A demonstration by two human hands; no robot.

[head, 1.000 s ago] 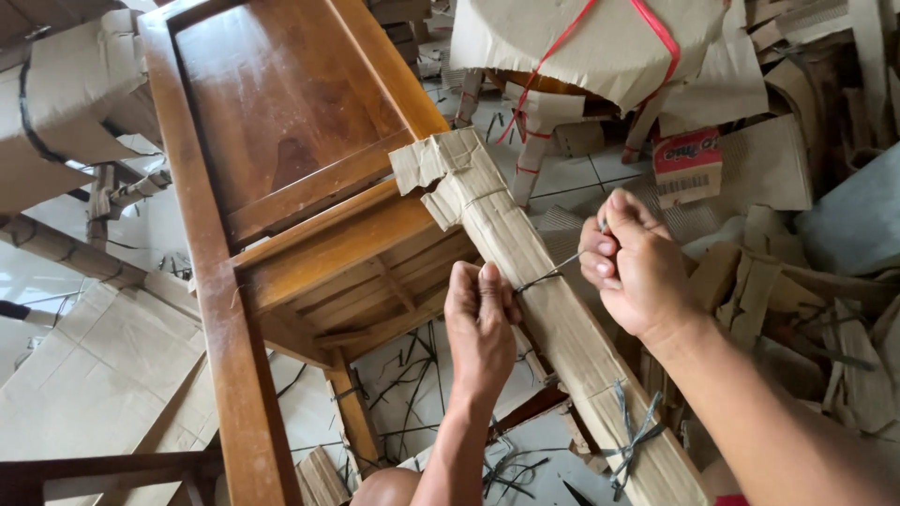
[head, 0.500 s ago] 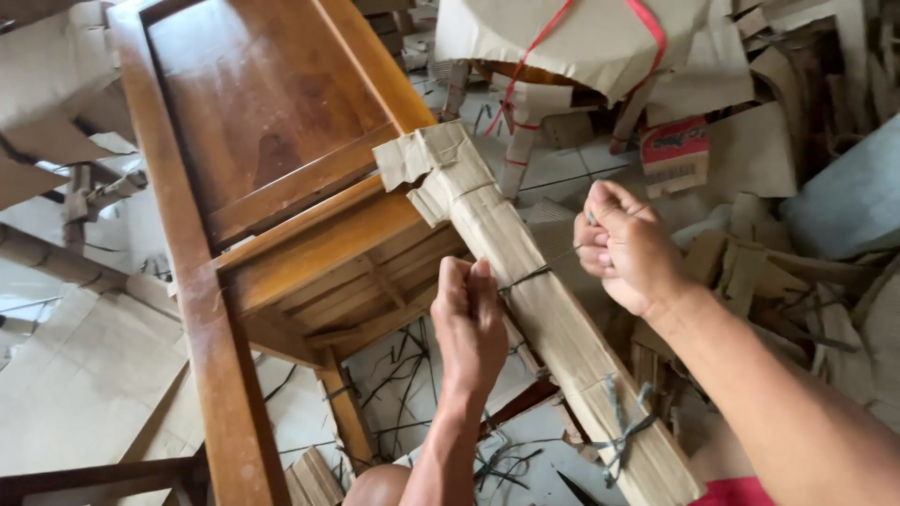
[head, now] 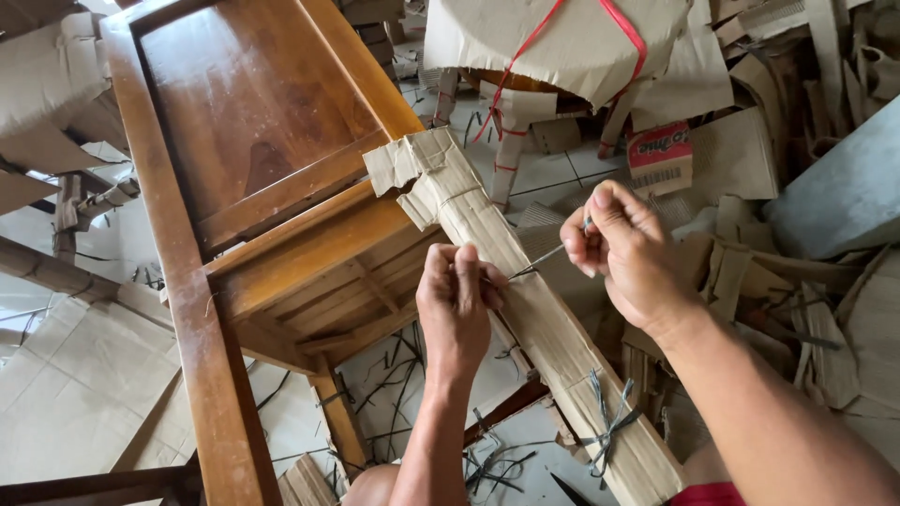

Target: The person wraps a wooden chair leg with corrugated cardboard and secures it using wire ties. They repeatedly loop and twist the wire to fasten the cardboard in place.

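From the head camera, the left hand (head: 457,305) is closed in a fist against the cardboard-wrapped chair leg (head: 525,309), its fingers curled down onto the wrapping and gripping one end of a thin grey strap (head: 539,260). The right hand (head: 626,253) sits up and to the right of it, just off the leg, fingers pinched together on the other end of the strap, which runs taut between the two hands. The wrapped leg passes directly under the left hand and slants from above it, where the torn cardboard end (head: 412,167) meets the wooden chair frame (head: 281,206), down past the right forearm.

Below both hands, nearer the person, a knotted grey strap (head: 607,424) already binds the cardboard, its loose ends splayed. Beyond the right hand stands a cardboard-covered piece of furniture tied with red strap (head: 562,47), and cardboard scraps (head: 806,281) lie to the right of that hand. Strap offcuts (head: 394,375) litter the tiled floor (head: 553,173) beneath the left wrist.

The strap looks light, thin and flexible but slick, so it probably slips unless pinched hard near the ends, close to the leg. The cardboard seems soft and would crease or tear under tight binding; the leg inside appears stiff and heavy, best steadied by pressing on the wrapped part, as the left hand does.
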